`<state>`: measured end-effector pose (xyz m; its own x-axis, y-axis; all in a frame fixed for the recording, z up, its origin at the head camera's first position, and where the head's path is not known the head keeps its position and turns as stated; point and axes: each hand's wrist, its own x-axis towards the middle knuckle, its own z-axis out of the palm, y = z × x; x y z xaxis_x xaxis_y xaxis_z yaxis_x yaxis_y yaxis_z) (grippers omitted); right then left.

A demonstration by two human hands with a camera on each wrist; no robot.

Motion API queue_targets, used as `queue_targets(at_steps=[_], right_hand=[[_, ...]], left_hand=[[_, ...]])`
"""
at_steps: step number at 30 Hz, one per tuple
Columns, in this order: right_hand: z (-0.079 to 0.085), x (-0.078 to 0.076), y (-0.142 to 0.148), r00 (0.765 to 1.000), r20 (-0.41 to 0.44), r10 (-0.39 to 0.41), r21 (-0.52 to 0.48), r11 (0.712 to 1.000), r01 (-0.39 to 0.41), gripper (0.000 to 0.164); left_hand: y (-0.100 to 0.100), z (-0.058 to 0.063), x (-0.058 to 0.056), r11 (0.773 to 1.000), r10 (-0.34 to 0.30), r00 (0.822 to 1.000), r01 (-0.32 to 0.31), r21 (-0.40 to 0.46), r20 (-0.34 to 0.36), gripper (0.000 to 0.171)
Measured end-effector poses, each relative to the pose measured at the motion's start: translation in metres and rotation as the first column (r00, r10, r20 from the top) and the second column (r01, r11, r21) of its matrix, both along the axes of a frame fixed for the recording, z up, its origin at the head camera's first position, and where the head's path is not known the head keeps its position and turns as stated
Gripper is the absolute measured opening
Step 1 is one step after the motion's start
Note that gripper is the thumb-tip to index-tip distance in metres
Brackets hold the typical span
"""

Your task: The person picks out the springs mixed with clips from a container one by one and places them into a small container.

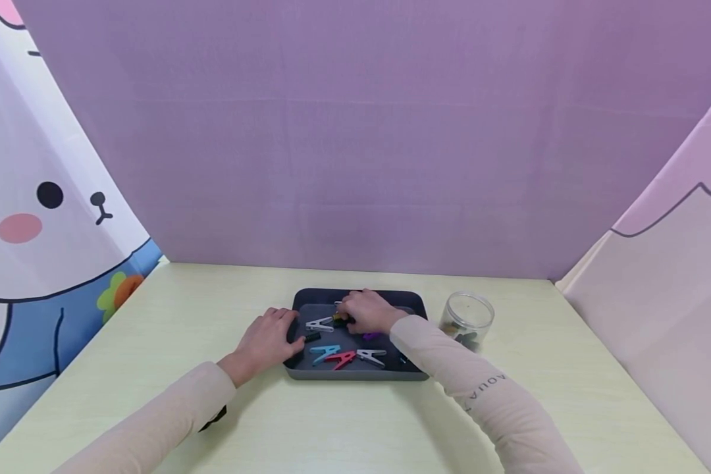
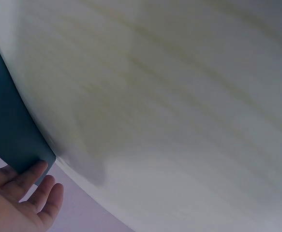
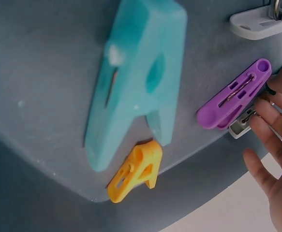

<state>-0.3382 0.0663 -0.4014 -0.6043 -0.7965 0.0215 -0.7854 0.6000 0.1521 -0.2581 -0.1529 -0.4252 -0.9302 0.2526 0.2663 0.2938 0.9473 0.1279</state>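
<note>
A dark grey tray (image 1: 355, 375) holds several clothespins. My left hand (image 1: 264, 343) rests at its left rim, fingers loosely extended against the wall, the thumb reaching inside beside a black ribbed piece (image 1: 311, 337). In the right wrist view, my right hand (image 3: 281, 121) brings thumb and index together at a small dark piece (image 3: 270, 89), mostly hidden. Near its fingertips lies a purple clothespin (image 3: 235, 94), overlapping a grey one (image 3: 240, 128). A large turquoise clothespin (image 3: 136, 92) and a yellow one (image 3: 137, 170) lie farther along the tray floor.
A clear round jar (image 1: 467, 319) with dark bits inside stands right of the tray, behind my right sleeve. Blue (image 1: 324, 354), red (image 1: 341, 359) and white (image 1: 371, 357) clothespins lie at the tray's front. A purple curtain (image 1: 355, 164) closes the table's back.
</note>
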Motion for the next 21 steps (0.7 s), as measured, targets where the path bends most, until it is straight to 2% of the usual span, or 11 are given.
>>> queue_targets(at_steps=[8, 21], right_hand=[[0.002, -0.003, 0.004, 1.000, -0.014, -0.012, -0.027, 1.000, 0.012, 0.008], [0.018, -0.002, 0.017, 0.998, -0.060, 0.004, -0.113, 0.993, -0.011, 0.011]], left_hand=[[0.000, -0.001, -0.001, 1.000, -0.006, 1.000, 0.006, -0.004, -0.011, 0.053], [0.000, 0.000, -0.001, 1.000, -0.005, 1.000, 0.005, 0.004, -0.011, 0.053]])
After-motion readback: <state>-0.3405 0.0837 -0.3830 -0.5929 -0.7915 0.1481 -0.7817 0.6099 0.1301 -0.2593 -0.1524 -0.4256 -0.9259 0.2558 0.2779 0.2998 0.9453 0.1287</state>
